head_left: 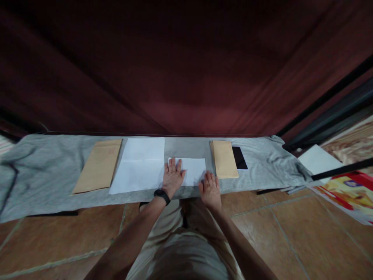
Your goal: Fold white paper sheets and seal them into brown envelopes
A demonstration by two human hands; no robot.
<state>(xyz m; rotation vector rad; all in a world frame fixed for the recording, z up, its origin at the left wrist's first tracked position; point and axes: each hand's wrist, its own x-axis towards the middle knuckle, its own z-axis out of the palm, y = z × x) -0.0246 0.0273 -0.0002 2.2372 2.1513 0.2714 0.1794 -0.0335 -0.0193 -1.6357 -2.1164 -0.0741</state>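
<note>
A white sheet of paper, apparently folded [192,171], lies in front of me on the grey cloth. My left hand [172,175] rests flat on its left part with fingers stretched out. At its lower right corner is my right hand [211,190], palm down, fingers extended and touching or nearly touching the edge. Left of the folded sheet lies a larger white sheet [140,167] with a crease across it. Beyond that is a big brown envelope [100,166]. Smaller brown envelopes [226,160], stacked, lie just right of my right hand.
A dark-screened phone [240,158] lies beside the small envelopes, partly covered by them. Grey cloth [265,163] drapes the narrow table. A dark red curtain [186,85] hangs behind it. At right are a red and yellow printed box [352,194] and a black metal bar [340,170].
</note>
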